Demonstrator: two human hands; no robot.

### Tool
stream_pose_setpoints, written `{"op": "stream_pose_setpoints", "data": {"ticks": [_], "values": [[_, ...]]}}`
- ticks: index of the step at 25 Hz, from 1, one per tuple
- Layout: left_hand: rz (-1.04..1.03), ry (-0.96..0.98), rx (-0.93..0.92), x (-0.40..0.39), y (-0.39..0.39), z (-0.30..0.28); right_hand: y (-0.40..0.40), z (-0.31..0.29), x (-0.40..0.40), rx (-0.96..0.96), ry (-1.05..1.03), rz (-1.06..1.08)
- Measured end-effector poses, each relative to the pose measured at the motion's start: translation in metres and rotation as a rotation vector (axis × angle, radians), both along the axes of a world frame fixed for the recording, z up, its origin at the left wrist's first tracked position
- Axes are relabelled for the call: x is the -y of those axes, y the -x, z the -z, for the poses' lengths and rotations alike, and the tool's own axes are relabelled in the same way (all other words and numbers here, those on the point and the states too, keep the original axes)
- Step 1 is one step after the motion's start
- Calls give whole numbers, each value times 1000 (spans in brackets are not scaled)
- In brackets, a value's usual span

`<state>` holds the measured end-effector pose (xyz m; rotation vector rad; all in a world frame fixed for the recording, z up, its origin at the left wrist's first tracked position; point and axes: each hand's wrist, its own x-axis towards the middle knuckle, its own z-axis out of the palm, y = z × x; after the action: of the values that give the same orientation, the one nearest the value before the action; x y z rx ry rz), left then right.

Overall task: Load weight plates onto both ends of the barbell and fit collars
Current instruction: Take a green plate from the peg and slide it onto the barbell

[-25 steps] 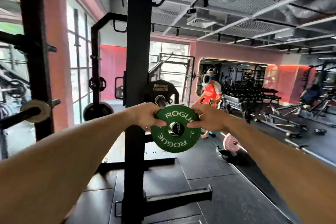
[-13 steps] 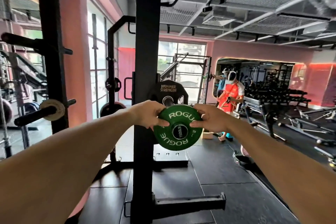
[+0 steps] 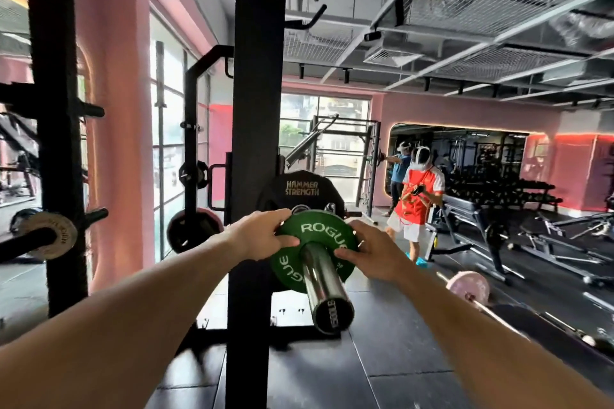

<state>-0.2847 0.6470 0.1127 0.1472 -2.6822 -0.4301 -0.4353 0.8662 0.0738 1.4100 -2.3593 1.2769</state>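
- Head view, far left: a second bar (image 3: 23, 244) carrying a pale plate (image 3: 53, 235) sticks out past a black rack post (image 3: 58, 143); it sits well apart from your hands and plays no part in this step.
- Next along, the rack's main upright (image 3: 257, 109) runs top to bottom through the middle of the frame, just left of where you are working.
- Your left hand (image 3: 262, 237) is closed on the left rim of the green plate (image 3: 299, 254), thumb over the front face, fingers curled behind the edge.
- The green plate is already threaded on the barbell sleeve (image 3: 327, 289). The sleeve's long axis points from the rack out towards you and slightly down-right, and its end cap hangs nearer to you than either hand.
- Behind the green plate stands a larger black plate (image 3: 302, 188), lettered in gold. I cannot tell whether the two touch or a gap remains.
- Your right hand (image 3: 370, 254) grips the right rim of the plate in the same way, fingers curled, thumb on the face beside the sleeve.
- Both hands sit level on opposite sides, so neither is nearer; the push, as I judge it, goes straight along the sleeve, away from you.
- No collar shows on this end yet, so that step looks undone.
- Far right, another person (image 3: 417, 202) stands near benches, and a pink-plated bar (image 3: 468, 287) lies on the floor.
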Motion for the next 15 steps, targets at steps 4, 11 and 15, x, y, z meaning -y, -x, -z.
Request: {"op": "stream_pose_setpoints", "data": {"ticks": [4, 11, 15], "values": [[-1, -39, 89, 33, 41, -9, 40, -4, 33, -19, -54, 36], [-83, -18, -46, 90, 104, -16, 96, -13, 81, -101, -97, 66], [-159, 91, 38, 107, 123, -30, 119, -23, 91, -94, -177, 0]]}}
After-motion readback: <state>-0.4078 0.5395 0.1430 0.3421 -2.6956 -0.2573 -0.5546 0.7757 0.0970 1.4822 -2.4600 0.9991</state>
